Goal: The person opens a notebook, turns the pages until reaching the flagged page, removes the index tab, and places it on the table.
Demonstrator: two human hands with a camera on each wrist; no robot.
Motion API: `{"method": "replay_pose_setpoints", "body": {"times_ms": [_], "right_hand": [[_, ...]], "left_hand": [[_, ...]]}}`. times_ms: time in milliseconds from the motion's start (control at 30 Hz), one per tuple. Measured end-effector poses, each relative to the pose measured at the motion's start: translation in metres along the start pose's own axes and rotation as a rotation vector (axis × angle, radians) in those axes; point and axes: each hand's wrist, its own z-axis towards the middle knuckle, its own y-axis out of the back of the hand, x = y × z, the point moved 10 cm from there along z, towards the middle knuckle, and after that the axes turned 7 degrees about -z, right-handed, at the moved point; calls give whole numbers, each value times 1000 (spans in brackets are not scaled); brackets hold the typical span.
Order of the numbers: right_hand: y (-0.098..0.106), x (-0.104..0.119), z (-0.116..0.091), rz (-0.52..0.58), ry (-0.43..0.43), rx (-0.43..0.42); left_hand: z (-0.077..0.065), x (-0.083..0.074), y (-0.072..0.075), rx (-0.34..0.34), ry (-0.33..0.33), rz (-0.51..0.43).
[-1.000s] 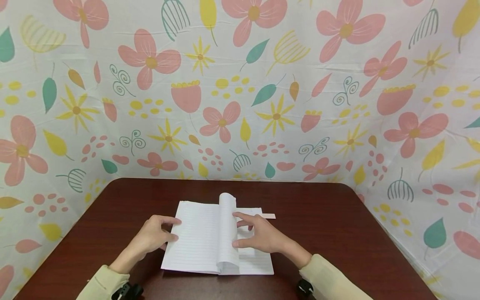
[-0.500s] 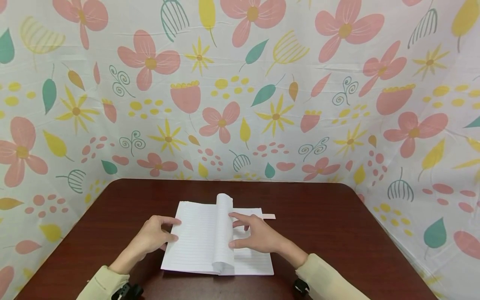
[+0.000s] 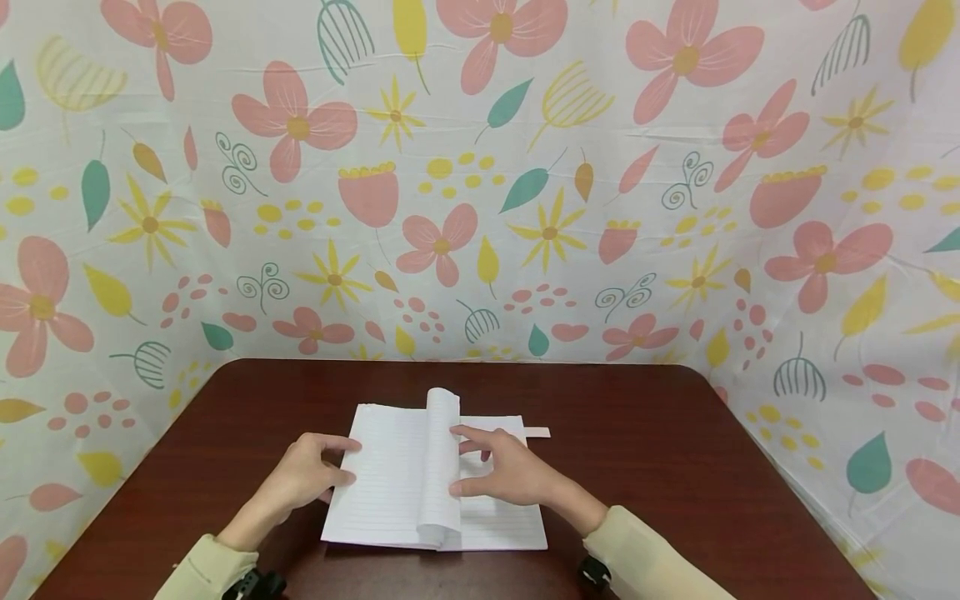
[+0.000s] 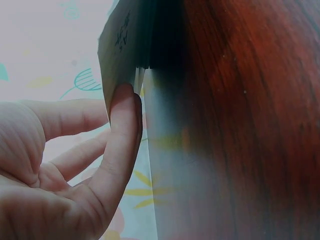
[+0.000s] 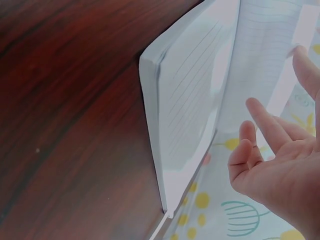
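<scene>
A lined notebook (image 3: 378, 483) lies open on the table, one page (image 3: 440, 467) standing curled up near the spine. My left hand (image 3: 303, 471) holds the notebook's left edge between thumb and fingers. In the left wrist view, fingers lie on both sides of a cover (image 4: 117, 55) with dark handwriting. My right hand (image 3: 513, 471) touches the curled page with thumb and index finger spread apart along its right side. The right wrist view shows the right hand's other fingers (image 5: 270, 127) loosely bent, beside the lined right-hand pages (image 5: 192, 95).
A pale strip (image 3: 537, 432) sticks out from the notebook's upper right edge. The dark brown table (image 3: 637, 450) extends around the notebook. A flower-patterned cloth (image 3: 480, 208) hangs behind and at both sides.
My right hand has moved left, pushing the curled page farther over toward the left pages. The left hand stays at the notebook's left edge.
</scene>
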Motion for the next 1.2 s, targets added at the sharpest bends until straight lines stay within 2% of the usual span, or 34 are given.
{"method": "replay_pose_setpoints", "body": {"times_ms": [1200], "right_hand": [[-15,8,18,-33,-11,22]], "left_hand": [[1,0,1,4,3,9]]}}
